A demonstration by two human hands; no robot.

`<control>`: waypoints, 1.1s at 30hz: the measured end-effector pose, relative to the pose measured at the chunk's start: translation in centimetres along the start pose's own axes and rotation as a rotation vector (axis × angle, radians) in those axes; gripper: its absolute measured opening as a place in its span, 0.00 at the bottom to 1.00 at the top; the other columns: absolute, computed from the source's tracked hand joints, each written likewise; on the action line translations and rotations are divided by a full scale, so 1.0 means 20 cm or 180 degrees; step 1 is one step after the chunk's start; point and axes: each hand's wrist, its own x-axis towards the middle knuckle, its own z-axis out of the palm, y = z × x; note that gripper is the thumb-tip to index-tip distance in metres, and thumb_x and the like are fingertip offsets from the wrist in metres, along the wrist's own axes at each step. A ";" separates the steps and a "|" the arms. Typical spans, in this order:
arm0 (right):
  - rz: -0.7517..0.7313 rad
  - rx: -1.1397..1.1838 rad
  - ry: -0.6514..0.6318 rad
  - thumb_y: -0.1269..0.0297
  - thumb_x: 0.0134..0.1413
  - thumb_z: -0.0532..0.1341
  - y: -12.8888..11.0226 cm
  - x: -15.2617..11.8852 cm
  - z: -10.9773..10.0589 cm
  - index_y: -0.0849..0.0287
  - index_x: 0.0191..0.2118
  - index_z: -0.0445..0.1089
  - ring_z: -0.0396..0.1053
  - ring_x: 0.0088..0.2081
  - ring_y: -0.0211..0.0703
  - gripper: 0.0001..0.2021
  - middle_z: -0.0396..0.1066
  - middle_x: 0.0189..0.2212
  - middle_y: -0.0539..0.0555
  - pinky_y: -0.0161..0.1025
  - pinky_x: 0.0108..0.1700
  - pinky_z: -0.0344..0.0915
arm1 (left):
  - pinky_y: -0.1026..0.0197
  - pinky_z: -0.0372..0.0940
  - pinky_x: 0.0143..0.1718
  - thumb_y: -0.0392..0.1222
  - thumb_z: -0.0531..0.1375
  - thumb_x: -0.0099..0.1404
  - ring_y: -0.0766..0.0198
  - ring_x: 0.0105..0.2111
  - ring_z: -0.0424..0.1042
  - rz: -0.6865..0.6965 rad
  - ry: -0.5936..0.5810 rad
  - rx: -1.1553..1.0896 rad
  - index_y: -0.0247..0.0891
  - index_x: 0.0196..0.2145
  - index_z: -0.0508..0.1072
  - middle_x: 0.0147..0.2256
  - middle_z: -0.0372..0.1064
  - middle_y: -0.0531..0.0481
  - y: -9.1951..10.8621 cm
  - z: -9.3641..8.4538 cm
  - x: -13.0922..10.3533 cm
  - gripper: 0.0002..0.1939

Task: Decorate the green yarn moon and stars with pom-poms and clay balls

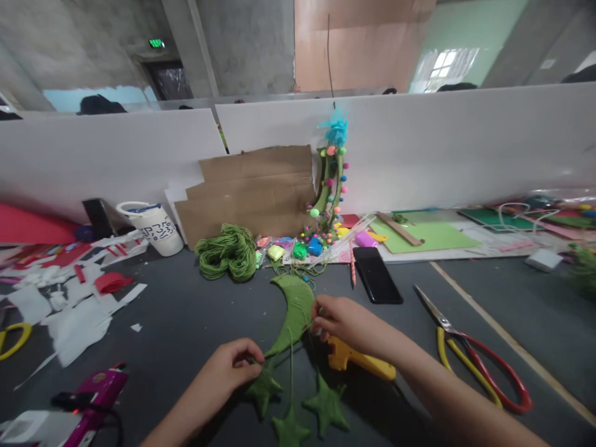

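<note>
A crescent moon wrapped in green yarn lies on the dark table between my hands. Its lower tip meets the fingertips of my left hand, closed in a pinch there; the exact grip is partly hidden. Three green stars lie below the moon: the left star just under my left fingers, the middle star on a strand of green yarn, and the right star. At the moon's right edge, my right hand pinches thin green yarn. A yellow glue gun rests beneath my right forearm.
Behind the moon sit a green yarn skein and a decorated crescent with pompoms, against cardboard. Rightward lie a phone and red-and-yellow-handled scissors. Paper scraps and a magenta device occupy the left.
</note>
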 end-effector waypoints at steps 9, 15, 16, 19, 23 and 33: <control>-0.0187 -0.0672 0.0373 0.71 0.51 0.56 -0.02 0.14 0.10 0.59 0.28 0.71 0.67 0.24 0.39 0.06 0.73 0.23 0.51 0.32 0.25 0.53 | 0.65 0.48 0.24 0.39 0.60 0.46 0.69 0.20 0.55 -0.0201 -0.0178 0.0289 0.35 0.24 0.70 0.19 0.59 0.58 -0.04 -0.01 -0.01 0.06; -0.0597 -0.1145 0.0390 0.71 0.50 0.60 -0.08 0.24 0.23 0.59 0.31 0.74 0.67 0.32 0.40 0.05 0.73 0.30 0.53 0.33 0.31 0.55 | 0.64 0.52 0.27 0.35 0.56 0.48 0.65 0.25 0.60 0.0118 0.0015 0.1134 0.36 0.25 0.72 0.23 0.61 0.54 -0.09 -0.01 -0.07 0.05; -0.0663 -0.1209 0.0345 0.71 0.50 0.60 -0.09 0.26 0.26 0.59 0.31 0.74 0.67 0.33 0.40 0.05 0.73 0.31 0.53 0.33 0.32 0.55 | 0.64 0.53 0.28 0.35 0.56 0.48 0.65 0.26 0.61 0.0151 0.0003 0.1249 0.36 0.24 0.72 0.24 0.61 0.54 -0.10 -0.01 -0.08 0.05; -0.0788 -0.1381 0.0231 0.72 0.50 0.59 -0.12 0.30 0.31 0.60 0.32 0.75 0.67 0.33 0.40 0.07 0.72 0.31 0.54 0.32 0.33 0.55 | 0.64 0.55 0.30 0.33 0.53 0.49 0.65 0.28 0.63 0.0294 -0.0074 0.1507 0.37 0.24 0.70 0.27 0.62 0.53 -0.13 -0.02 -0.11 0.07; -0.0898 -0.1508 0.0078 0.72 0.50 0.61 -0.11 0.32 0.34 0.61 0.31 0.76 0.67 0.31 0.39 0.06 0.72 0.29 0.53 0.32 0.31 0.55 | 0.64 0.55 0.30 0.32 0.52 0.50 0.65 0.29 0.64 0.0326 -0.0171 0.1717 0.39 0.24 0.69 0.27 0.62 0.54 -0.12 -0.03 -0.12 0.07; -0.0986 -0.1534 0.0032 0.69 0.52 0.60 -0.03 0.31 0.33 0.60 0.33 0.75 0.67 0.34 0.40 0.05 0.72 0.30 0.52 0.32 0.34 0.57 | 0.62 0.55 0.35 0.33 0.55 0.50 0.62 0.35 0.63 0.0578 -0.0502 0.1894 0.40 0.30 0.66 0.32 0.64 0.53 -0.06 0.03 -0.10 0.08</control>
